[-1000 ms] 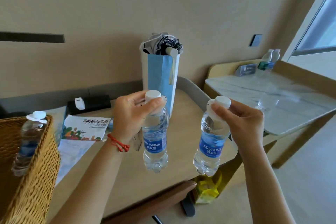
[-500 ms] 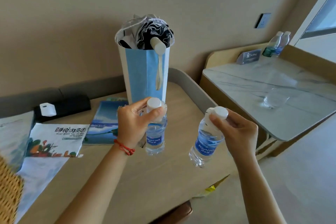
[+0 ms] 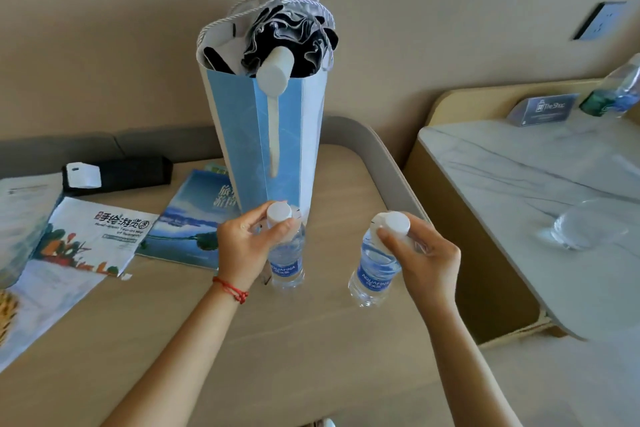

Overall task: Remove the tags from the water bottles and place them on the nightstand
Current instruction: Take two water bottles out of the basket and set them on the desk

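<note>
Two small clear water bottles with blue labels and white caps are in my hands over a light wooden table. My left hand grips the neck of the left bottle, which stands upright on or just above the tabletop. The right bottle leans to the left, with my right hand closed around its neck. A white tag sits around that bottle's neck below the cap. Part of a white tag shows at the left bottle's neck behind my fingers.
A tall blue paper bag with a folded umbrella stands right behind the bottles. Brochures and a black case lie at the left. At the right is a marble-topped stand with a glass, a sign and two more bottles.
Both bottles have come down and forward to the tabletop beside the blue bag. The view has shifted right, so the wicker basket at the left is almost out of frame.
</note>
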